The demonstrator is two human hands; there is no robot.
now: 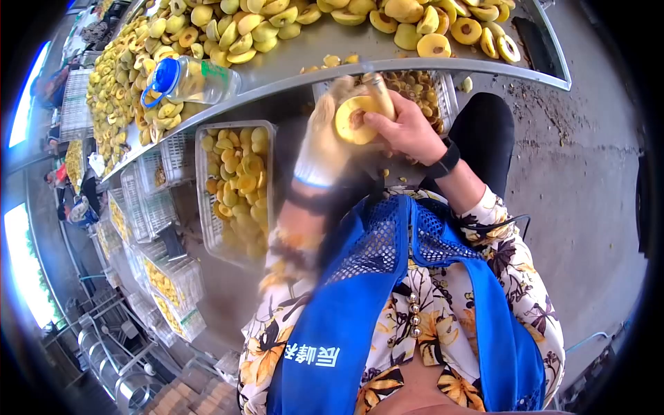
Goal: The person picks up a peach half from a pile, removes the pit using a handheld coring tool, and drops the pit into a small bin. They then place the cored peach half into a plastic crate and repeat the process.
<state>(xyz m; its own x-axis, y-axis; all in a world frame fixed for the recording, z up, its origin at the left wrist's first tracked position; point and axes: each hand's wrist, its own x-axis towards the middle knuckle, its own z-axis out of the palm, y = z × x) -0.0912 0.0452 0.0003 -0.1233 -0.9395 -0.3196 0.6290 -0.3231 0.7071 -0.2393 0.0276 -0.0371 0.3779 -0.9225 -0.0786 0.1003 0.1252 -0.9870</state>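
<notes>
Head view:

- Left hand (pixel 321 142) – in a pale work glove and blurred. It sits against the left side of the peach half (pixel 355 119). I cannot tell whether its fingers close on the fruit.
- Right hand (pixel 408 128) – bare, with a black band at the wrist. Its fingers are curled around the right side of the peach half and pinch it, cut face toward the camera.
- The peach half is held in the air between both hands, just in front of the near edge of the worktop (pixel 311 52) and above the person's lap. Its flesh is yellow, with a reddish hollow at the centre.
- The worktop is bare metal with a heap of peach halves (pixel 207 34) along its far left. More halves (pixel 449 28) lie at the far right, several cut face up.
- A clear bottle (pixel 197 79) with a blue cap lies on its side among the fruit at the left.
- A long mesh tray (pixel 235 187) stands below the worktop edge, left of the hands, and is filled with yellow pieces.
- A crate (pixel 422 90) of brownish bits sits just behind the hands, below the worktop edge.
- More trays of fruit stand in a row to the far left.
</notes>
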